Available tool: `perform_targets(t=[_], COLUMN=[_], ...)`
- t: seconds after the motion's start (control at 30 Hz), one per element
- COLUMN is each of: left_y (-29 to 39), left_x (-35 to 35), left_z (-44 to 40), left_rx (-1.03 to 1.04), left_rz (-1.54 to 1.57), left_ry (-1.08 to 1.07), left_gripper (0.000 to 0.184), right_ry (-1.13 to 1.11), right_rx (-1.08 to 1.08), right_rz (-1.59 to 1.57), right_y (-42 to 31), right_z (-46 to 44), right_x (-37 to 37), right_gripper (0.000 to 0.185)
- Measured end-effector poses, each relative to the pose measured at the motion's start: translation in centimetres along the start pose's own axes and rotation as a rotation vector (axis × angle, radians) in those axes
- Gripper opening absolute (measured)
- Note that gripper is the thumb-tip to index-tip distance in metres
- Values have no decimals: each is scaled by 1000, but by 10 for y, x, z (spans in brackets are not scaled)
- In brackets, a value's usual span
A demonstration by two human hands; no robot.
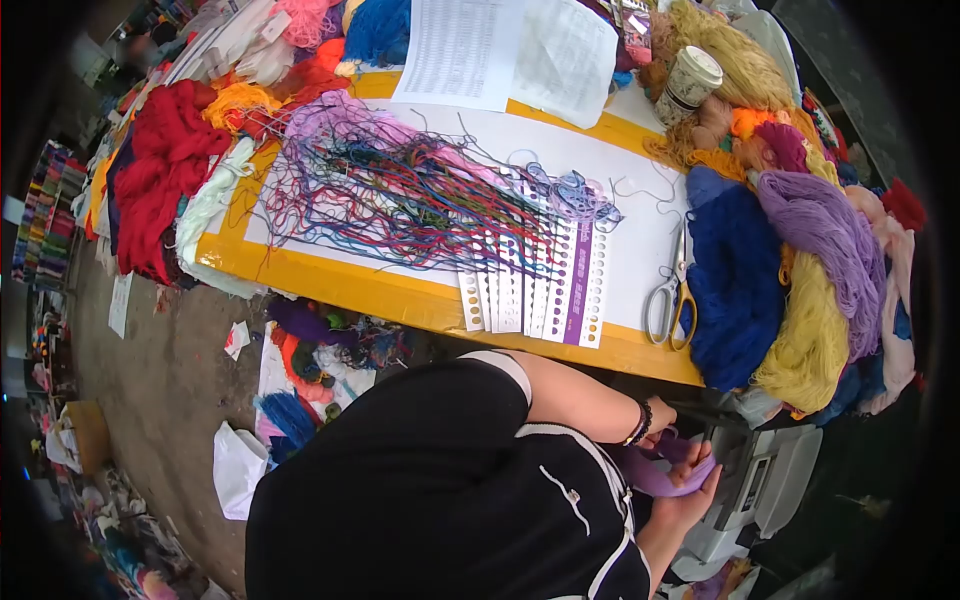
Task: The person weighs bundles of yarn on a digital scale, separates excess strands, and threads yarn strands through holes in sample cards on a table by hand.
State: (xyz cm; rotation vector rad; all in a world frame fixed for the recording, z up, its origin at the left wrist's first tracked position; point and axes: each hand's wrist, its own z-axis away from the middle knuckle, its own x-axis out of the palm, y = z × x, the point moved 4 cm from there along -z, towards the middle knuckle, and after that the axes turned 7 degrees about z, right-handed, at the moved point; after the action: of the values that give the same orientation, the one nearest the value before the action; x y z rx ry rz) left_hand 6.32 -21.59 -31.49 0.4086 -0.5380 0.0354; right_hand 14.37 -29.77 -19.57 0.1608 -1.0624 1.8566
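Head view: our right hand point(682, 508) grips lilac yarn point(648, 478), apparently keeping its loop open; our left hand point(657, 418) meets its far side, grip we cannot tell.

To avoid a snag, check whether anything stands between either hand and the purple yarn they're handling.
Nothing visible does: the left hand and right hand both meet the purple yarn. The yellow table edge is off to the side.

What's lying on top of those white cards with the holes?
Loose multicoloured threads lie across the upper parts of the white cards. The cards' lower ends show, but whatever is under the tangle is hidden.
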Motion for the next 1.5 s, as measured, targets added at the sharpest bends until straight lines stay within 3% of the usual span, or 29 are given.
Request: perform_targets(t=[0.1, 0.13, 0.17, 0.2, 0.23, 0.33, 0.43, 0.5, 0.53, 0.57, 0.6, 0.67, 0.7, 0.77, 0.87, 0.93, 1.0, 1.1, 1.13, 1.23, 1.3, 1.37, 1.4, 1.43, 1.5], left_y=[1, 1, -3, -10, -14, -25, -30, -15, -4, -18, 1, -7, 6, 5, -10, -12, -7, 2, 1, 19, 22, 37, 40, 39, 50], left_x=[4, 6, 9, 18, 19, 28, 22, 10, 5, 4, -2, 3, 1, 14, 26, 28, 31, 37, 38, 42, 52, 52, 53, 54, 57], left_z=[0, 7, 12, 11, 12, 27, 2, -16, -17, -51, -42, -31, -10, -4, 30, 40, 62, 68, 71, 53, 49, 71, 79, 82, 90], left_rx=[16, -55, -134, -275, -282, -447, -316, 30, 136, 138, 773, 1029, 1026, 369, -78, -166, -329, -194, -205, -266, -220, -192, -63, -62, 388], left_rz=[-15, -41, -66, -143, -146, -367, -271, -222, -218, -218, -504, -390, -391, -330, -391, -343, -229, 46, 194, 61, 163, 144, 142, 142, -191], left_ry=[-13, -116, -220, -471, -473, -752, -414, -214, 20, 21, 194, 565, 566, -150, -440, -499, -667, -586, -761, -886, -821, -702, -668, -668, -705], left_gripper=[25, 33, 41, 68, 68, 95, 83, 58, 41, 41, 35, 27, 27, 33, 72, 74, 72, 69, 60, 44, 36, 33, 34, 34, 37], right_ry=[138, -244, -244, -256, -267, -229, -319, -280, -235, -238, -236, -231, -211, -193, -244, -387, -393, -312, -344, -431, -273, -378, -298, -215, -278], right_rx=[80, 85, 91, 87, 77, 110, 73, 43, 55, 55, 31, 12, 6, -1, 34, 79, 59, 14, -25, -55, -83, -74, -132, -190, -169], right_rz=[-26, 56, 57, 17, -25, 8, 78, 66, 32, 32, 17, 3, -15, -34, -30, 16, 87, 202, 294, 465, 674, 642, 756, 867, 966], right_y=[0, 1, -1, -2, -2, 0, 1, -6, -8, -9, -10, -11, -12, -13, -9, 1, 6, 11, 12, 13, 15, 14, 13, 9, -1], right_z=[-7, -7, -14, -8, -3, -7, 0, -3, -5, -7, -8, -10, -10, -9, -6, 4, 12, 20, 18, 21, 24, 18, 20, 21, 18], right_x=[-8, -10, -23, -14, -9, -16, -9, -14, -20, -24, -27, -31, -29, -28, -21, -3, 10, 18, 13, 18, 16, 5, 4, 1, -1], right_gripper=[43, 41, 41, 40, 39, 38, 37, 36, 34, 34, 33, 33, 33, 33, 33, 32, 32, 33, 33, 30, 26, 25, 28, 32, 39])
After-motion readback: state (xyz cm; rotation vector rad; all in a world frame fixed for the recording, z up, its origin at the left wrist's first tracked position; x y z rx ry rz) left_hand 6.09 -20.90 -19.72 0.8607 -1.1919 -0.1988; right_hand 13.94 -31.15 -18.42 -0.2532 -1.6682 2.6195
